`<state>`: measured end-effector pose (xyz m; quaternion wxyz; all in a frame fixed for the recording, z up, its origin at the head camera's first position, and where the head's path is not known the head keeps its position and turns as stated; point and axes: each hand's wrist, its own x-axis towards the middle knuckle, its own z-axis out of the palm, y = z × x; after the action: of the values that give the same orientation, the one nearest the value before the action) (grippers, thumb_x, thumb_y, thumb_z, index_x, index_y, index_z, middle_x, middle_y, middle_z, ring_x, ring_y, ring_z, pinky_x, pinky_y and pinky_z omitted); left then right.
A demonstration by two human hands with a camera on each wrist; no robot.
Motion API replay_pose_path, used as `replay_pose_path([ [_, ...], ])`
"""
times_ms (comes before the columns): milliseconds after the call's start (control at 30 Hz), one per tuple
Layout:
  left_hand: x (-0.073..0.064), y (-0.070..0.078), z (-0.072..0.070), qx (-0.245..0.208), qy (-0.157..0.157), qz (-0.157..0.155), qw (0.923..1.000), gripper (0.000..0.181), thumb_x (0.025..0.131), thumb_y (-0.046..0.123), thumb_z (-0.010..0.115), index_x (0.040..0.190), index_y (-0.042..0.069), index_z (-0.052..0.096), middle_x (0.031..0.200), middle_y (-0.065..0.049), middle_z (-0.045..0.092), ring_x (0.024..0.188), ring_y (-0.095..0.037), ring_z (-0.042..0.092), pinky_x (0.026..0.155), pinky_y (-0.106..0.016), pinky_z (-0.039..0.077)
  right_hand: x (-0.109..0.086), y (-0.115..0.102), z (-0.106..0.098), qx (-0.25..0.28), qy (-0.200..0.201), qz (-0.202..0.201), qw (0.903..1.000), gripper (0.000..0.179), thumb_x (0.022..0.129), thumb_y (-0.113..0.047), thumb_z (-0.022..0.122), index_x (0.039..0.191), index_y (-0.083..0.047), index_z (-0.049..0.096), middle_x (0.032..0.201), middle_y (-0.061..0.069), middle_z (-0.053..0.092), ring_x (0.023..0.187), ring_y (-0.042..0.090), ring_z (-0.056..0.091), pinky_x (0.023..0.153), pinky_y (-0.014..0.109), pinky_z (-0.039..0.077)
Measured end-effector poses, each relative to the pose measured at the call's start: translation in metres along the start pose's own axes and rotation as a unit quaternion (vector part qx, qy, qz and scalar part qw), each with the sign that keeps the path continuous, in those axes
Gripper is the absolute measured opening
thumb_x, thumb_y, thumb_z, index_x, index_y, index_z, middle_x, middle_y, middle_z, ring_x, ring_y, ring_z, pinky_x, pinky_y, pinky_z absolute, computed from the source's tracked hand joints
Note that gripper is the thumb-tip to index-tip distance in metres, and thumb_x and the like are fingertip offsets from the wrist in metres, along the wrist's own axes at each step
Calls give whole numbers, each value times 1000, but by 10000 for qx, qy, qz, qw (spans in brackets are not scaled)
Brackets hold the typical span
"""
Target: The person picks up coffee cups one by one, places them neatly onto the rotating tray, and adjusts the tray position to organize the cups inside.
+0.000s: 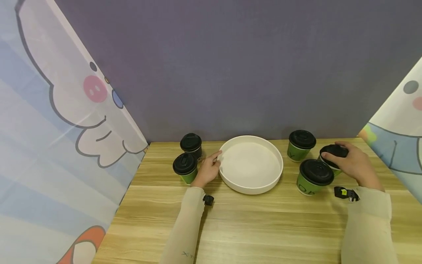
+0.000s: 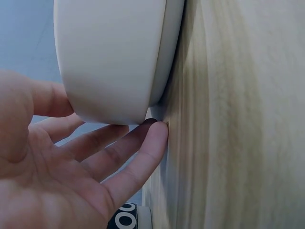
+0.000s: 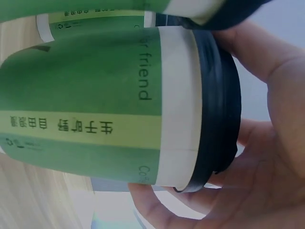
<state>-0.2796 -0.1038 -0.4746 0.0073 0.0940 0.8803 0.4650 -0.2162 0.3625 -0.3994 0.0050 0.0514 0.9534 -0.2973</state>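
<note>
A round white tray (image 1: 251, 165) lies on the wooden table. My left hand (image 1: 208, 169) touches its left side, with the fingers fairly straight against the outer wall (image 2: 109, 57) in the left wrist view. On the right, my right hand (image 1: 357, 163) holds a green paper coffee cup (image 3: 95, 95) by its black lid (image 1: 334, 155), thumb on one side and fingers curled round the other. Two more green coffee cups stand near it, one in front (image 1: 308, 185) and one behind to the left (image 1: 298, 152).
Left of the tray stand a black-bodied coffee cup (image 1: 192, 145) and a green lidded cup (image 1: 186, 170), close to my left hand. A grey wall (image 1: 230, 73) rises behind the table (image 1: 257, 227). Cartoon-printed curtains (image 1: 49, 165) hang at both sides.
</note>
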Motion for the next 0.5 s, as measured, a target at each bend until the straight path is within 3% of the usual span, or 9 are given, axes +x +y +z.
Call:
replay_pose_path([
  [67,-1,-1,0,20,8,-5,10000,47,105,11,52,152,16,52,148,-16,58,117,-24,66,96,-41,52,0,0,0,30,89,13,10000,95,100,-58,54,159,8,20,147,51,29,122,71,35,88,77,39],
  [167,-1,-2,0,28,-12,-9,10000,47,106,12,51,153,17,51,145,-15,61,87,-22,70,84,-36,54,-1,0,1,120,322,6,9994,94,100,-56,56,158,9,22,147,49,31,122,70,36,90,76,38],
  [300,-2,-2,-1,2,-50,-19,10000,48,106,13,50,153,18,50,140,-17,64,56,-17,57,74,-32,52,-2,-2,1,224,867,-112,9959,88,100,-49,61,156,10,28,145,48,36,122,69,38,92,76,36],
  [400,-1,-2,-1,8,-34,-19,10000,48,106,14,51,153,18,50,142,-16,62,62,-12,60,80,-32,51,-4,-5,0,305,1308,-227,9907,82,99,-42,64,154,10,32,144,48,39,121,69,38,91,76,36],
  [500,-1,-2,-1,12,-11,-24,10000,48,106,13,51,153,19,50,144,-15,62,68,-19,65,86,-37,52,-8,-10,-3,413,1585,-269,9861,80,99,-39,65,155,8,34,146,46,38,121,68,38,88,74,36],
])
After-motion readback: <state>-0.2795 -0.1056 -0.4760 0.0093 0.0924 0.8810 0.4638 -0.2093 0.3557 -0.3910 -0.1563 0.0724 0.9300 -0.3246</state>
